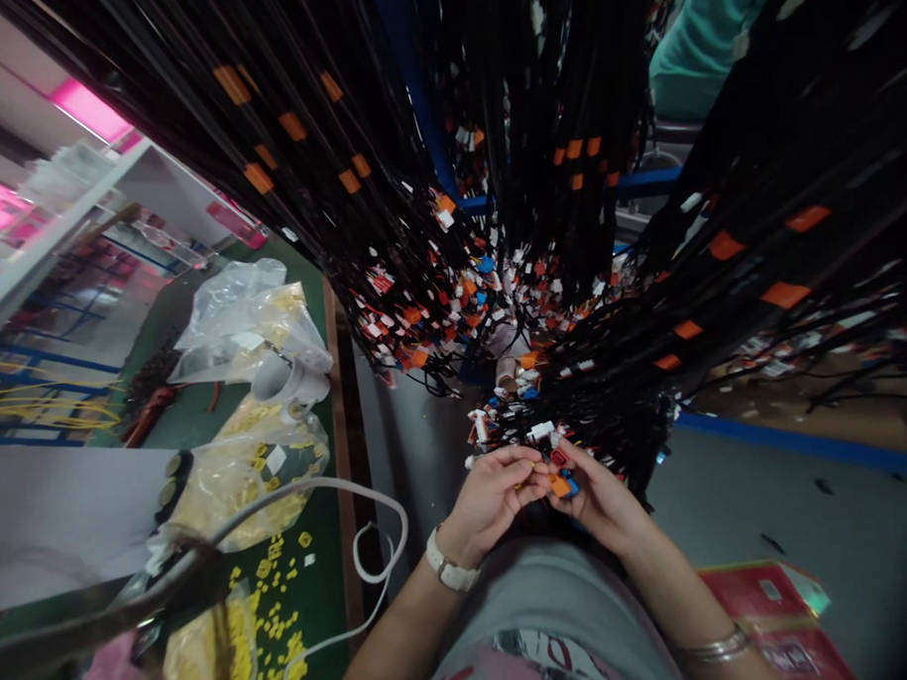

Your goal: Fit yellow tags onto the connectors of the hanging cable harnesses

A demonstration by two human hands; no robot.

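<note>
My left hand, with a white watch on its wrist, is closed in a pinch. A small yellow piece shows at its fingertips, partly hidden by the fingers. My right hand is closed around a cable's connector end, just beside the left fingertips. An orange connector with a blue one against it and a red connector stick out between my hands. White connectors lie just beyond the fingers, at the ends of the hanging black cables.
Thick bundles of black cables with orange tags hang ahead on a blue frame. On the left, a green-topped table bears loose yellow pieces, plastic bags and a white tube. A person's teal garment shows behind.
</note>
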